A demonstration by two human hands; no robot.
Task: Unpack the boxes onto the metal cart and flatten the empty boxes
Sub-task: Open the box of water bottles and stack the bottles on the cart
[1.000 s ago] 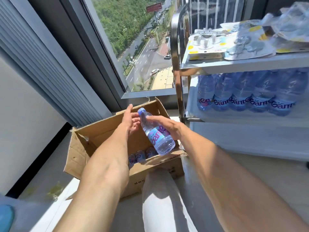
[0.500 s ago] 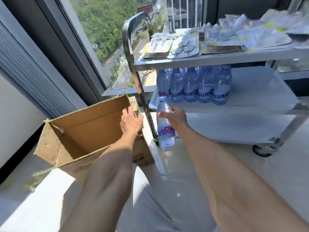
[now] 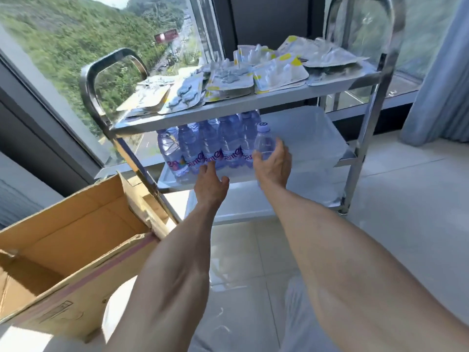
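My right hand (image 3: 272,165) grips a clear water bottle (image 3: 264,142) with a pale cap, holding it upright at the right end of a row of several like bottles (image 3: 203,151) on the middle shelf (image 3: 317,146) of the metal cart. My left hand (image 3: 212,185) hovers at the shelf's front edge below the row, fingers relaxed and holding nothing. The open cardboard box (image 3: 76,237) stands on the floor at the lower left, its inside mostly out of sight.
The cart's top shelf (image 3: 253,102) carries several blister packs. Its handle (image 3: 101,80) rises at the left, another at the right. A window runs behind, a blue curtain (image 3: 441,85) hangs at the right, and white tiled floor (image 3: 406,199) spreads to the right.
My right hand carried the bottle from the box up to the cart's middle shelf. My left hand left the box edge and came over to the shelf front. The view swung right.
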